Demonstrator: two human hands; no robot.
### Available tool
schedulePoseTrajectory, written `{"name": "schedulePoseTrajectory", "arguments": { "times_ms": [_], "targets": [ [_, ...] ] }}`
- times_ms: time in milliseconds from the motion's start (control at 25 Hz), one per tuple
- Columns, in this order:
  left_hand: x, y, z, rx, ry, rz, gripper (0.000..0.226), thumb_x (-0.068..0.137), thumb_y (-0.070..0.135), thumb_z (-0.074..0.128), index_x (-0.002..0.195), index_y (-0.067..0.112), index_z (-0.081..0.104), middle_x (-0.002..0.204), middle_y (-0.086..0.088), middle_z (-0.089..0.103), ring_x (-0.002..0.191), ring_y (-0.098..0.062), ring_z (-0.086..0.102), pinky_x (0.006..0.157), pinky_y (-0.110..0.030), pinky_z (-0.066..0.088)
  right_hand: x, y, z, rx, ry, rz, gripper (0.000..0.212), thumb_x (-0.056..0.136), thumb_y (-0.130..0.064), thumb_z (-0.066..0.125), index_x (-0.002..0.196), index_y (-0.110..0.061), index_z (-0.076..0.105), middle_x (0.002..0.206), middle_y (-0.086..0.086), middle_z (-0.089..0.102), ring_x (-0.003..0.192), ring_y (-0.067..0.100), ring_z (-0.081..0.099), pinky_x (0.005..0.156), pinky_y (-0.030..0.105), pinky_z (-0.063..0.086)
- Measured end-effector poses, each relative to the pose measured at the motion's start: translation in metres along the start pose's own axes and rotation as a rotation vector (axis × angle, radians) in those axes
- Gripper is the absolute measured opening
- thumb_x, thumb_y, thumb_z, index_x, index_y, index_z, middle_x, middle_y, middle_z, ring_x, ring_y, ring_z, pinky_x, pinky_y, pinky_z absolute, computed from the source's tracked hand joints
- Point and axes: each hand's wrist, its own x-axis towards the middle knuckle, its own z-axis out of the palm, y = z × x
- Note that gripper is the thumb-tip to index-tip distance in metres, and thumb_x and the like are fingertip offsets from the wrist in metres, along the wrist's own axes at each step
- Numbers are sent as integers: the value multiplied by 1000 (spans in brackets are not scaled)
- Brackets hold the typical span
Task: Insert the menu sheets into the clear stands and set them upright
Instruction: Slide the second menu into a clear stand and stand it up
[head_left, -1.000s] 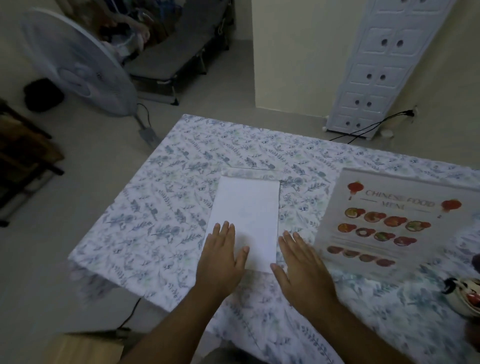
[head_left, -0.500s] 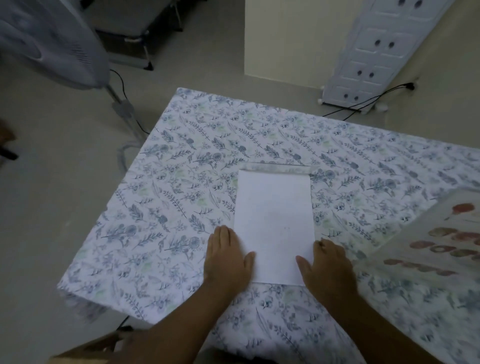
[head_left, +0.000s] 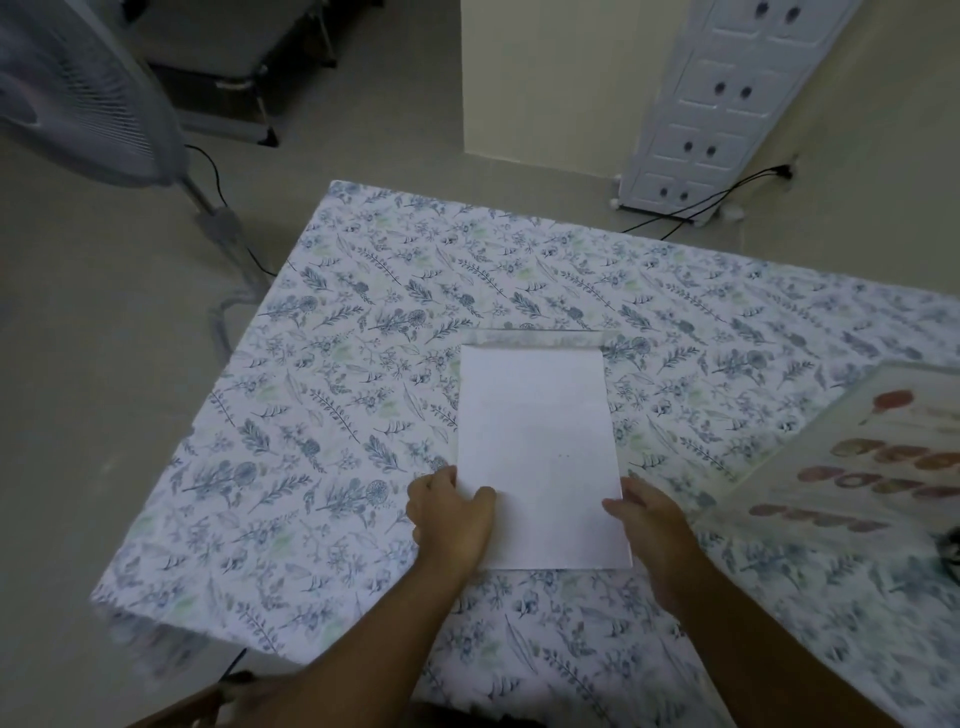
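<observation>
Lying flat near the front edge of the tabletop, the clear stand is seen blank side up, a white sheet inside it and its long axis running straight away from the person. Its near corners are gripped, one by the left hand with thumb on top, one by the right hand, fingers curled at the edge. Both hands are equally near. A printed menu lies toward the right edge. Tipping the stand upright is judged the coming move.
</observation>
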Motion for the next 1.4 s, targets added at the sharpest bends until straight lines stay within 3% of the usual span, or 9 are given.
{"name": "schedulePoseTrajectory", "arguments": {
  "times_ms": [120,240,480,600,760,920,1040,1240,1400],
  "targets": [
    [-6,9,-6,-189,21,-9,22,86,24,63,107,18,59,104,0,59,93,-22,61,76,-40,55,9,4,-6,132,-37,87,30,94,-3,59,121,-10,70,112,12,76,99,32,72,76,37,56],
    [-14,9,-19,-265,-8,35,28,98,15,52,124,24,50,97,3,62,82,-13,59,65,-29,45,6,8,-17,189,-35,12,33,96,-3,55,124,-14,68,112,13,77,98,31,74,78,42,60],
    [-18,21,-60,-326,-76,212,37,101,2,45,113,18,76,106,-1,77,90,-15,73,76,-24,56,-18,-8,-47,331,-125,-208,27,99,-13,58,121,-19,71,109,3,80,101,21,75,85,42,60],
    [-24,31,-72,-340,-119,388,30,97,-1,62,114,19,76,102,10,80,98,-6,75,77,-18,59,-21,-19,-57,163,-42,-481,35,95,13,53,121,-4,69,102,-4,79,94,7,74,77,21,61],
    [-21,53,-79,-176,76,644,33,87,3,76,100,32,78,100,8,74,90,-7,72,77,-24,59,-27,-52,-58,-145,202,-809,47,74,22,74,101,-16,76,99,2,67,90,10,63,78,2,46],
    [-22,83,-84,-181,144,736,12,87,14,78,97,17,83,102,-1,73,95,-8,70,86,-26,59,-39,-87,-64,-82,239,-832,11,92,-10,72,90,-20,74,89,-11,73,84,-6,66,71,7,48],
    [-25,98,-84,-282,56,702,12,93,19,72,100,24,80,97,8,81,95,-10,76,87,-34,61,-45,-99,-65,-116,218,-840,10,96,-16,68,89,-23,69,84,-17,71,75,-13,64,62,8,50],
    [-18,103,-85,-252,15,697,16,94,22,70,94,37,77,93,16,81,91,-6,76,86,-36,62,-43,-95,-63,-115,233,-771,7,98,-20,66,92,-21,70,86,-10,72,77,2,67,66,32,57],
    [-8,99,-86,-243,21,662,11,95,23,70,99,29,78,93,16,81,90,-3,75,86,-35,62,-45,-97,-55,-109,226,-751,9,98,-21,65,90,-22,69,84,-12,71,75,-1,66,64,30,58]
  ]
}}
